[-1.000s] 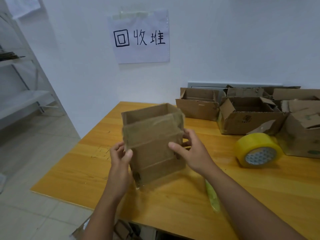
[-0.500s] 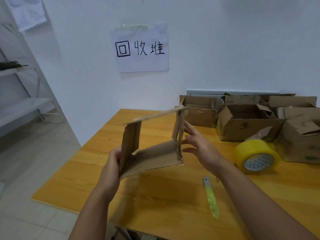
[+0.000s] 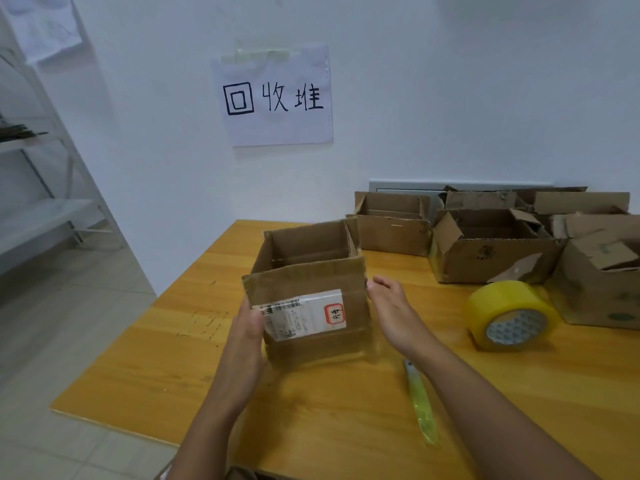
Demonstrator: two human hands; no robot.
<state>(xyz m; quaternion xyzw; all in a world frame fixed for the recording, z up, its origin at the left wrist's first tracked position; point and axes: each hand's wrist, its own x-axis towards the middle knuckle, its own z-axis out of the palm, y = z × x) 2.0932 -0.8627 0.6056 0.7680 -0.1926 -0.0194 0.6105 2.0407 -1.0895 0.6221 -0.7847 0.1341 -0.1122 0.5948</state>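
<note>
1. The small brown cardboard box, tipped on its side half a second ago with its open ends showing, now stands upright, mouth up, its white shipping label turned toward the camera.
2. The left hand grips the box's left corner, thumb laid across the front face at the label's edge and the other fingers hidden round the side.
3. The right hand lies flat against the right wall, fingers nearly straight and curled round nothing.
4. The box sits between both hands, over the near left part of the yellow wooden table; whether its base touches the top cannot be told.
5. A yellow-green utility knife lies just beside the right forearm, and a roll of yellow packing tape stands farther right.
6. Opened, worn cardboard cartons line the wall under a handwritten paper sign.
</note>
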